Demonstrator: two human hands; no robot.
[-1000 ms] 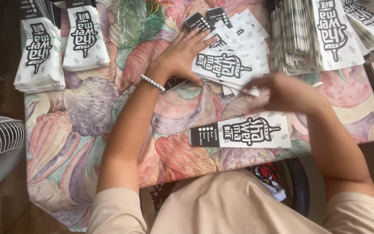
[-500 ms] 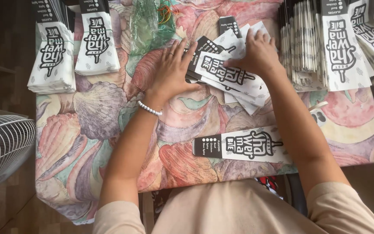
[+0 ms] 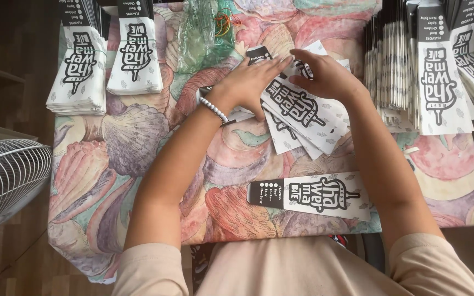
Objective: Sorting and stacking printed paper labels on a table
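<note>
White paper sleeves (image 3: 303, 112) with black lettering lie fanned in a loose pile at mid-table, the left hand (image 3: 250, 82) and right hand (image 3: 325, 77) both pressed flat and open on top, gripping nothing, apparently to square the pile. One single sleeve (image 3: 309, 195) lies apart near the table's front edge. Bundled stacks stand far left (image 3: 80, 68) and upright at far right (image 3: 407, 60) on the shell-patterned tablecloth (image 3: 116, 159); a white fan (image 3: 6, 178) stands at left.

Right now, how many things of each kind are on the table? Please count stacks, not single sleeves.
Tidy stacks of paper sleeves, far left: 2
Loose fanned pile under both hands: 1
Single sleeve lying near the person: 1
Clear plastic bag: 1
Upright bundles, far right: too crowded to count
Total counted: 5
</note>
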